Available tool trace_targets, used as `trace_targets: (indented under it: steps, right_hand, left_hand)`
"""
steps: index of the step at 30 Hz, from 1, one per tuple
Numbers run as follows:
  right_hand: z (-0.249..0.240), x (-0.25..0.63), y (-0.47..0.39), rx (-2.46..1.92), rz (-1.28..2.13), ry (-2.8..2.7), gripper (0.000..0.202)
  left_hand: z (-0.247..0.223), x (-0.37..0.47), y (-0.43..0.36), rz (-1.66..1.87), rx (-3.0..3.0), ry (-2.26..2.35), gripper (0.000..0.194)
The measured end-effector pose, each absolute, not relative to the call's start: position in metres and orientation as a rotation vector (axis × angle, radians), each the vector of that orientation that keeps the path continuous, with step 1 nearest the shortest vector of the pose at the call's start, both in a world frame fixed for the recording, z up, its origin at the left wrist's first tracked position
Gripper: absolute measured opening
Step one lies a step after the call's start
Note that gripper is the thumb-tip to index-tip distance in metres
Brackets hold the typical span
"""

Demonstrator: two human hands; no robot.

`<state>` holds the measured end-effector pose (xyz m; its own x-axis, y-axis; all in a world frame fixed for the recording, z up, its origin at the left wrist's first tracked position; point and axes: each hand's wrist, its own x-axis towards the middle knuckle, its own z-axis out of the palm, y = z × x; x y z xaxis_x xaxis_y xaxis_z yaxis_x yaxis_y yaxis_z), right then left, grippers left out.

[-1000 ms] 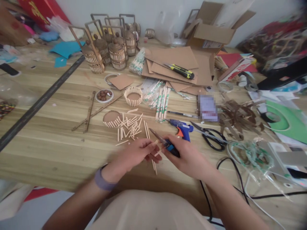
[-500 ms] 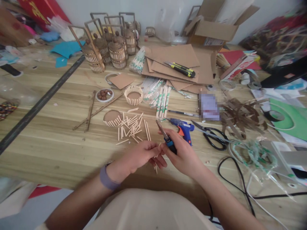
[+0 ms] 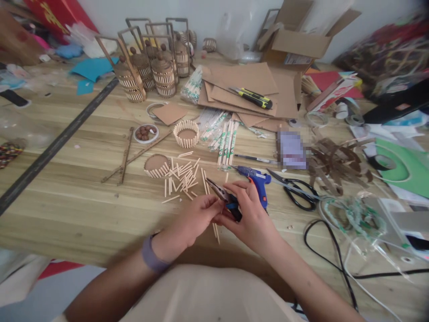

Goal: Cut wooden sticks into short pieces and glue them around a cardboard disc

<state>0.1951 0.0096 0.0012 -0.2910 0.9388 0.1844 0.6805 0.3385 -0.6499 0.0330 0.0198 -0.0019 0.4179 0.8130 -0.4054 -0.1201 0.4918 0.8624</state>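
Note:
My right hand point(image 3: 250, 210) is closed around pliers point(image 3: 219, 193) with black and blue handles, whose jaws point away to the upper left. My left hand point(image 3: 201, 217) is pinched beside the handles, its fingertips meeting those of my right hand. Whatever it holds is hidden. Long thin wooden sticks point(image 3: 215, 231) run beneath both hands. Just past them lies a pile of short cut sticks point(image 3: 186, 174). Two cardboard discs ringed with upright short sticks stand behind: a partly fenced one point(image 3: 157, 166) and a fully fenced one point(image 3: 186, 134).
A blue glue gun point(image 3: 258, 179) and black scissors point(image 3: 300, 194) lie to the right, with a black cable point(image 3: 330, 232) nearer. Farther back are wrapped chopsticks point(image 3: 228, 143), cardboard sheets point(image 3: 241, 78) with a utility knife point(image 3: 253, 98), a bowl of brown balls point(image 3: 146, 133) and several lidded stick baskets point(image 3: 164, 76).
The pliers have swung left and lower in my right hand, so their jaws now lie over the long sticks. Both hands have drawn closer together, and my left fingers have curled in.

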Motion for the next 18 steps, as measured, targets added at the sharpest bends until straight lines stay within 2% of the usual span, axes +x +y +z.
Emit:
trace_targets:
  steps: [4,10,14,18]
  right_hand:
    - [0.018,0.214,0.006,-1.643,1.052,-1.959,0.035]
    - [0.036,0.247,-0.001,-1.689,1.795,-1.797,0.034]
    - [0.038,0.244,-0.002,-1.681,2.067,-1.525,0.031]
    - [0.041,0.228,0.006,-1.619,2.139,-1.402,0.027]
  left_hand:
    - [0.001,0.023,0.019,0.611,0.925,0.984,0.038]
    - [0.006,0.008,0.018,0.546,0.943,0.996,0.037]
    - [0.008,0.008,0.016,0.503,0.966,0.951,0.038]
    - [0.007,0.009,0.012,0.479,0.991,0.870,0.038]
